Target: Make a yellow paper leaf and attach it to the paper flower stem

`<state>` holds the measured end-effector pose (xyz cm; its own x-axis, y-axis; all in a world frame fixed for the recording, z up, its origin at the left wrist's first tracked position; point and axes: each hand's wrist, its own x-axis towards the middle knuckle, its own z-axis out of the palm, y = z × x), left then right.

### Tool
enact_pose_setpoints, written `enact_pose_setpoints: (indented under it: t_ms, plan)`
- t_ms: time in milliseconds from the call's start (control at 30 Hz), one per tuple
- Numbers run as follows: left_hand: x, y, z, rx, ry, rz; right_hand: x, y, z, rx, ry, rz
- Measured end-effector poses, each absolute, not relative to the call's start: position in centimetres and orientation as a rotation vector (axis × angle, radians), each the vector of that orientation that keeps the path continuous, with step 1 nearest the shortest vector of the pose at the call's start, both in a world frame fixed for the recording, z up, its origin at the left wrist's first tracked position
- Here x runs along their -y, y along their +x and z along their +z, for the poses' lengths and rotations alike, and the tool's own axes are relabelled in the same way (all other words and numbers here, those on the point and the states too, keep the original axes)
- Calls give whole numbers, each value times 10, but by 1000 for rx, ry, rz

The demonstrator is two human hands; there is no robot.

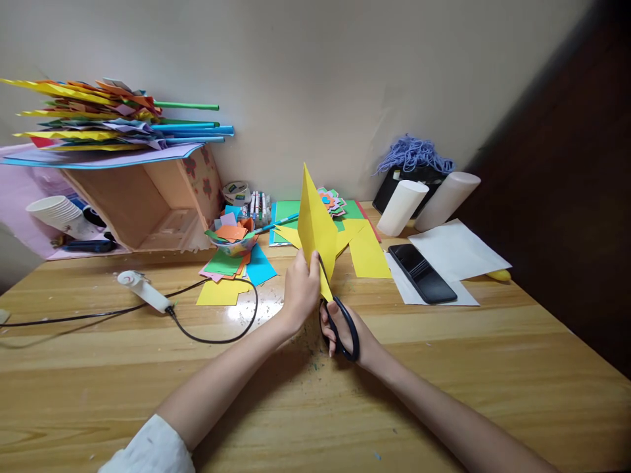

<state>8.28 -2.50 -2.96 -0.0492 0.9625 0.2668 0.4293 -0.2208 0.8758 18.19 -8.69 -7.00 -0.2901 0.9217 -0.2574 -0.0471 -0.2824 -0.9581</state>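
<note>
one sheet of yellow paper [315,223] stands mid-view, pinched near seven o'clock by the left hand [300,289]; at six o'clock the right hand [345,330] curls round the scissors [355,334]. light and bendy, the sheet probably creases easily, favouring a low, gentle pinch.

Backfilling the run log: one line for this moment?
left hand: holding yellow paper | right hand: holding scissors, at paper's lower end | phone: on table's right side

The pointed yellow sheet [315,220] in my left hand [300,286] is smooth, matt paper. The black, looped scissor handles [355,336] in my right hand [344,330] look like smooth plastic. The pale brown tabletop [246,407] has a glossy wood-grain finish; the black rectangular phone [422,274] is glassy, the tangled violet yarn [415,155] fibrous.
</note>
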Motion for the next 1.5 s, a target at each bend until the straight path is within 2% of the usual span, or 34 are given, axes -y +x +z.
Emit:
enact_pose_setpoints:
  t_ms: [300,1500]
  plan:
    - [17,75,-28,-1584,1677,1221,83,188,-74,1217,-1214,1643]
    - [11,74,-26,-1395,1409,1187,84,188,-62,1197,-1251,1653]
